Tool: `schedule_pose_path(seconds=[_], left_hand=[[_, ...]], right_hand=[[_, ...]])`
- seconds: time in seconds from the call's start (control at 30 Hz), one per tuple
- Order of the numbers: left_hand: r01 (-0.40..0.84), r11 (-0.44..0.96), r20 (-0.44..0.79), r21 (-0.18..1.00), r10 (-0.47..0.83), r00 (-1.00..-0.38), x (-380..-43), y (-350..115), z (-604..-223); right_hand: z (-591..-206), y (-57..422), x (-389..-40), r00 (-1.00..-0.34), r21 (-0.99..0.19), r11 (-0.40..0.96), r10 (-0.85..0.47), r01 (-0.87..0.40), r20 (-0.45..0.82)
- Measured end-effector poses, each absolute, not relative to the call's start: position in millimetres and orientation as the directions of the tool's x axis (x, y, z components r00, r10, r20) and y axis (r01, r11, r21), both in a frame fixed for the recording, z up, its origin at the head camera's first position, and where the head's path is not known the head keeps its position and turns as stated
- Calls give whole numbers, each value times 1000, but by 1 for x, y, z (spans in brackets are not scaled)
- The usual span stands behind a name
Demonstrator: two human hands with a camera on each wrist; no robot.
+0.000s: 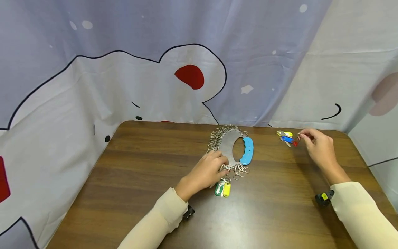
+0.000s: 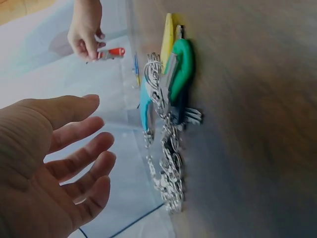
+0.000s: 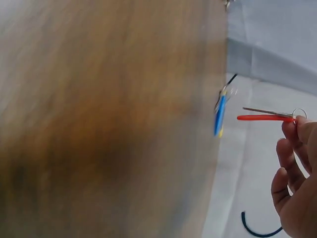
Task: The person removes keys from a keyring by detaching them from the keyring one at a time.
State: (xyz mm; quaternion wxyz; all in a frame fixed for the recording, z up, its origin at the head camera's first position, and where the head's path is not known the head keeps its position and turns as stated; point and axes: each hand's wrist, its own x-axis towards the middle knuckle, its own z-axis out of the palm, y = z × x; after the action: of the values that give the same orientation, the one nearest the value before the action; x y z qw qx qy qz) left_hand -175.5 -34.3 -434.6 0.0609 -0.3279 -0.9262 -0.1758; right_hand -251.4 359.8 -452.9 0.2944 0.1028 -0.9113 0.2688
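Note:
A grey, rounded metal key holder with a blue handle lies on the table, its edge lined with many metal clips and rings. My left hand hovers over its near left side; in the left wrist view the fingers are loosely bent and hold nothing. A green key tag and a yellow key tag with keys lie by the holder's near edge. At the right, my right hand pinches the ring of a red key tag, whose key hangs alongside, raised off the table.
A blue key tag and another yellow key tag, with keys, lie near the table's back edge, just left of my right hand. Behind the wooden table hangs a printed curtain.

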Motion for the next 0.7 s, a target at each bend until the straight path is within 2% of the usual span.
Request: schedule_pose_path(seconds=[0.27,0.5,0.7], left_hand=[[613,722,265,320,553,-790,-172,-58,-435],[587,735,267,340,524,-809,-174,-85,-431],[590,744,261,315,529,-807,-179,-97,-431]], right_hand=[[-458,378,-248,-774,-277,880,-145,-386,617],[-456,384,-250,-778,-143,899,-266,-413,569],[-462,376,-258,-731,-43,871,-383,-489,565]])
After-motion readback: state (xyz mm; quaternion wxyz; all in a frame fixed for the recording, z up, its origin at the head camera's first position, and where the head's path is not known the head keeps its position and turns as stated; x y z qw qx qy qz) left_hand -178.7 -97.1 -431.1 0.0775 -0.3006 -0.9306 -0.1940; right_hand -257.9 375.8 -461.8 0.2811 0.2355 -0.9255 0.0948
